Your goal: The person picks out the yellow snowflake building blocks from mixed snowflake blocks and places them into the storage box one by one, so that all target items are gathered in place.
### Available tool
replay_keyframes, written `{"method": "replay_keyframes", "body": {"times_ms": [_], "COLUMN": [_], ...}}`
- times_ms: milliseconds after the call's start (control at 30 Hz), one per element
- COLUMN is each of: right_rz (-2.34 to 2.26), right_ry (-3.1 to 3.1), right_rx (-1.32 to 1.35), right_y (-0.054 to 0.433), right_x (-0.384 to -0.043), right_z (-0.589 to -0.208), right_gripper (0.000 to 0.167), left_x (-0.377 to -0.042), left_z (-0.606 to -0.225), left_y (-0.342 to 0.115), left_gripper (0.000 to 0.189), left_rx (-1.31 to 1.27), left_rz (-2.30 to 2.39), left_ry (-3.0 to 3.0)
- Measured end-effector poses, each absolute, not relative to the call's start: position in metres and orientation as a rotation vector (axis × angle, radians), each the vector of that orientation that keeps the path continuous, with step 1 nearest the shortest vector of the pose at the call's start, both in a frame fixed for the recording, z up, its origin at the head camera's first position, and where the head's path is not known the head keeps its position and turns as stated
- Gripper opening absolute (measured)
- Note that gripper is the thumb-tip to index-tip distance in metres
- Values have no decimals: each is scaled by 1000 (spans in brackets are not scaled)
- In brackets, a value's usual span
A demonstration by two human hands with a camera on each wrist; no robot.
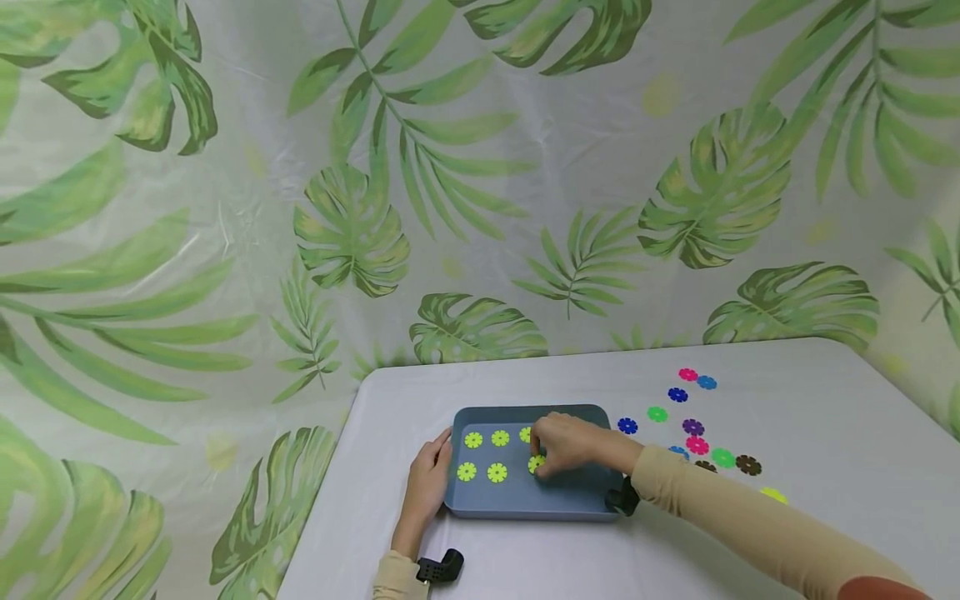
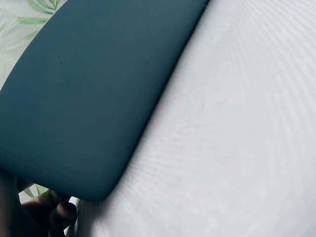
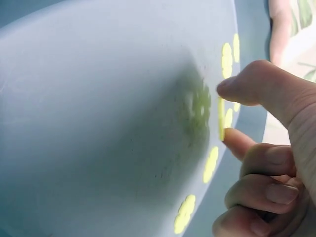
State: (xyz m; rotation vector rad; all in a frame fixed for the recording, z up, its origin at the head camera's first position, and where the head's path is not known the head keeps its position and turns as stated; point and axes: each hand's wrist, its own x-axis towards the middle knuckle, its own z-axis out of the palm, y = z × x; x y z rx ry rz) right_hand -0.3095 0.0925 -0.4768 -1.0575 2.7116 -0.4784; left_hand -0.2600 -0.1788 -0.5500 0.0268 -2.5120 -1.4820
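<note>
A blue-grey tray [image 1: 525, 504] lies on the white table, holding several yellow-green notched plastic discs [image 1: 497, 472] in two rows. At its left edge my left hand [image 1: 426, 485] grips the side; in the left wrist view the outer wall [image 2: 98, 98] hides most of that hand's fingers [image 2: 64, 215]. My right hand [image 1: 567, 442] reaches over the tray from the right. Between thumb and index finger it pinches one yellow-green disc [image 3: 221, 118], held on edge just above the tray floor, its other fingers curled. Part of the upper row is hidden behind this hand.
Right of the tray, loose discs in pink [image 1: 687, 375], dark blue [image 1: 678, 395], green [image 1: 657, 414], purple [image 1: 693, 427] and brown [image 1: 748, 465] are scattered on the table [image 1: 555, 554]. A yellow disc [image 1: 774, 496] is partly covered by the right sleeve. A leaf-patterned curtain [image 1: 465, 208] hangs behind.
</note>
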Motion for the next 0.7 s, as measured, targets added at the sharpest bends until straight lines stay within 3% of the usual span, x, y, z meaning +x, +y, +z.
{"method": "replay_keyframes", "body": {"times_ms": [700], "right_rz": [-414], "right_ry": [2673], "right_rx": [-1077], "right_y": [80], "right_x": [-311], "right_z": [-482], "right_gripper": [20], "left_x": [-260], "left_z": [-550], "left_y": [-178], "left_gripper": [44], "left_rx": [59], "left_rz": [-1484], "left_ry": [-2516]}}
